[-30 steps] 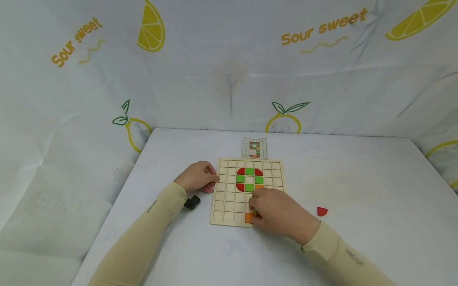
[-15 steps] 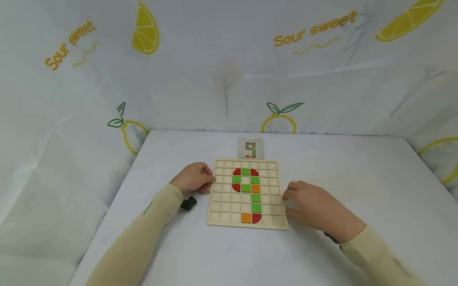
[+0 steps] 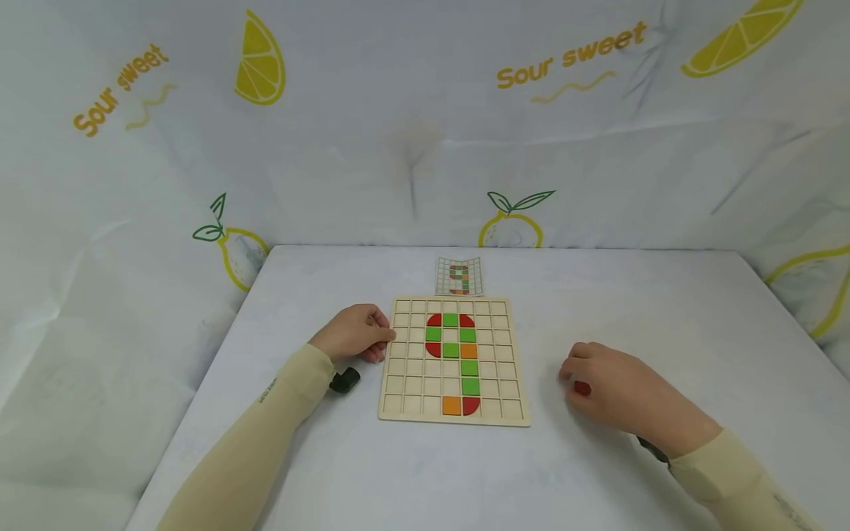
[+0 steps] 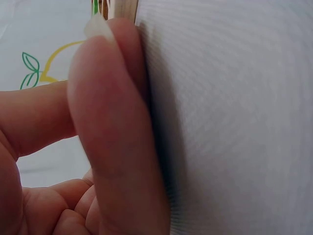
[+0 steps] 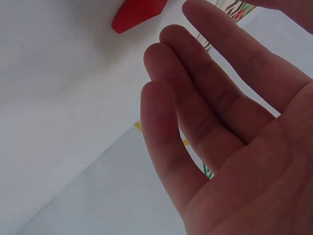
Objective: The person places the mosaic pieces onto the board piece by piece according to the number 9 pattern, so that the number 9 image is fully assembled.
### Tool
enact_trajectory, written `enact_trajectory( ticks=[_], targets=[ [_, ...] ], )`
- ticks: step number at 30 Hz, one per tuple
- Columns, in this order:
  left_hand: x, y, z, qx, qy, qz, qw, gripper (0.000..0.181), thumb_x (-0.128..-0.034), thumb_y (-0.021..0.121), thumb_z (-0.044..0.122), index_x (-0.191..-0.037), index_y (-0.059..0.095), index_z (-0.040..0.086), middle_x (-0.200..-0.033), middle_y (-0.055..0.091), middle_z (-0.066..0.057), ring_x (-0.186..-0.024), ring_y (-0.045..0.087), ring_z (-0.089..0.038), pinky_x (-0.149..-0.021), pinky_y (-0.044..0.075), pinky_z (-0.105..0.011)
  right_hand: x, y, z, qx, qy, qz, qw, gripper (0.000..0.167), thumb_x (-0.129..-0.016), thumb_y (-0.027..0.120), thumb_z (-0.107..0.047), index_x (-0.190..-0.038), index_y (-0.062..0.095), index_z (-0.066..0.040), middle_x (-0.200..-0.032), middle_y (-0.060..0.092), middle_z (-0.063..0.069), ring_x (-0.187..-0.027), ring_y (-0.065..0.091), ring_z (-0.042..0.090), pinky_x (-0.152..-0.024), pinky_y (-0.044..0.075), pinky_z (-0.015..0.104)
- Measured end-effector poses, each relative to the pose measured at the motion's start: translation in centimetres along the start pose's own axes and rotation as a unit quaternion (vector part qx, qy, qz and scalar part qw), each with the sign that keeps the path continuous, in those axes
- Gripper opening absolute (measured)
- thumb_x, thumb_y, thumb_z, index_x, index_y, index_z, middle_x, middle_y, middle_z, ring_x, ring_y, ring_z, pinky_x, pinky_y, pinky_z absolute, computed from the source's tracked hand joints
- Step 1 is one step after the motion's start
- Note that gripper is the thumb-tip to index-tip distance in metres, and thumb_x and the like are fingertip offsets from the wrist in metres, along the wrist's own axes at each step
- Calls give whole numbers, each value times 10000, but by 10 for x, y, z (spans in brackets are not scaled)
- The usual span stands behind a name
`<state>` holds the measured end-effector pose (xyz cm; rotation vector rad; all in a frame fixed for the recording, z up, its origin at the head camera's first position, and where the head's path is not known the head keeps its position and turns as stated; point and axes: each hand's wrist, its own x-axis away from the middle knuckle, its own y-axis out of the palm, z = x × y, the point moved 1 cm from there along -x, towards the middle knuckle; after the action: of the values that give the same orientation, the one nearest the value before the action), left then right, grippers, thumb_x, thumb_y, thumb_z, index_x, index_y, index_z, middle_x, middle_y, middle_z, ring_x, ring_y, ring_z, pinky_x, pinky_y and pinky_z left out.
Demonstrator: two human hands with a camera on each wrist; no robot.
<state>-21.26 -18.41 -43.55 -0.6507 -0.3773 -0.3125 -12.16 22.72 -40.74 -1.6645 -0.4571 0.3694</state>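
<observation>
A light wooden grid board [image 3: 412,366] lies on the table, with red, green and orange pieces set in its cells in the shape of a 9. My left hand [image 3: 354,332] is at the board's left edge, thumb and finger pinching it; in the left wrist view the thumb [image 4: 112,112] hides most of that contact. To the right of the board, my right hand [image 3: 617,387] hovers over a loose red quarter-round piece [image 3: 582,388]. In the right wrist view this red piece [image 5: 139,12] lies on the table, apart from the loosely bent fingers [image 5: 159,112].
Behind the board stands a small card [image 3: 460,277] printed with the same coloured 9 on a grid. A black object [image 3: 345,380] sits by the left wrist. The white table [image 3: 438,479] meets a lemon-printed cloth [image 3: 372,147] at the back.
My right hand has moved from the board's lower cells rightward to the loose red piece, uncovering the lower pieces. My left hand stays at the board's edge. The head view has shifted slightly.
</observation>
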Motion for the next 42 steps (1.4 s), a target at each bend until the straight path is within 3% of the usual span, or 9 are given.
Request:
enact_trajectory(
  ticks=[9,30,42],
  targets=[
    [0,0,-1,-20,36,-16,10000,230,-1013,774,251,-1105,647,83,-851,736,-66,-682,731,-161,-662,623,-269,13,6,16,-6,276,-211,9994,197,-835,899,-150,-938,754,-235,-890,570,-137,-789,492,36,-683,510,266],
    [0,1,-1,-92,62,0,9999,218,-1026,760,249,-1107,646,82,-863,737,-64,-677,727,-157,-652,618,-263,39,6,35,-87,549,79,9984,210,-819,922,-179,-946,771,-251,-949,643,-155,-837,582,41,-751,599,316],
    [1,1,-1,-28,86,14,10000,215,-1022,762,243,-1103,648,79,-850,733,-57,-676,724,-150,-652,617,-259,25,2,24,3,407,41,9992,207,-816,943,-192,-922,770,-226,-907,628,-143,-786,543,29,-702,574,285]
  ],
)
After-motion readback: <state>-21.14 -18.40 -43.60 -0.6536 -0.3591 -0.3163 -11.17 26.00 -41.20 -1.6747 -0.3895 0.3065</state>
